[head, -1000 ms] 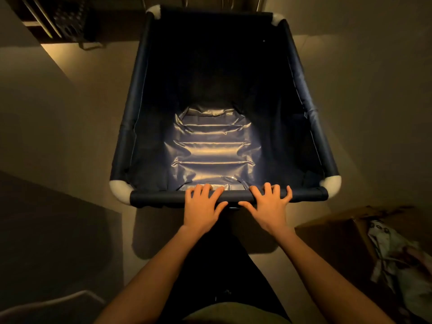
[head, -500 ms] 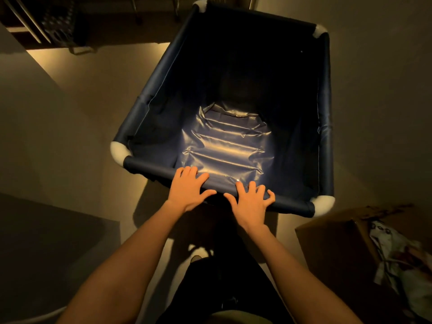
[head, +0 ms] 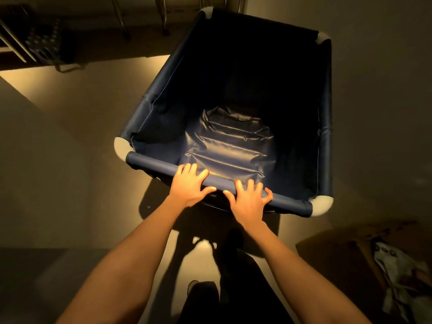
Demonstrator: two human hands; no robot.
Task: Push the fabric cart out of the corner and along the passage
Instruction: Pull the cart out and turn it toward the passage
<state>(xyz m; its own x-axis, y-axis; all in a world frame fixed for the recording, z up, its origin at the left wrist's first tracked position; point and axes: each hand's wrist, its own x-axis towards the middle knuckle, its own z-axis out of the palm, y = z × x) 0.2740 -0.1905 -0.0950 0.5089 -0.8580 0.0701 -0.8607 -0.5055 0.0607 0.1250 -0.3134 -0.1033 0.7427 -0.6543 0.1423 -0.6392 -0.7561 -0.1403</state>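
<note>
The fabric cart (head: pixel 154 163) is a deep navy cloth bin on a tube frame with white corner joints, empty inside, its shiny bottom creased. It stands skewed, its far end swung to the right. My left hand (head: pixel 190 184) lies over the near rail left of centre, fingers curled on top and thumb under. My right hand (head: pixel 249 199) grips the same rail a little to the right, fingers spread over it. Both forearms reach forward from the bottom of the view.
A cardboard box (head: pixel 332 244) with crumpled cloth or paper stands at the lower right, close to the cart's near right corner. Dark shelving with a crate (head: pixel 44 45) is at the upper left. Metal legs (head: pixel 121 19) stand at the top. Pale floor (head: pixel 93 101) lies to the left.
The cart has turned clockwise and shifted right and forward, its near rail now slanting down to the right. Both hands stayed on the rail and moved with it.
</note>
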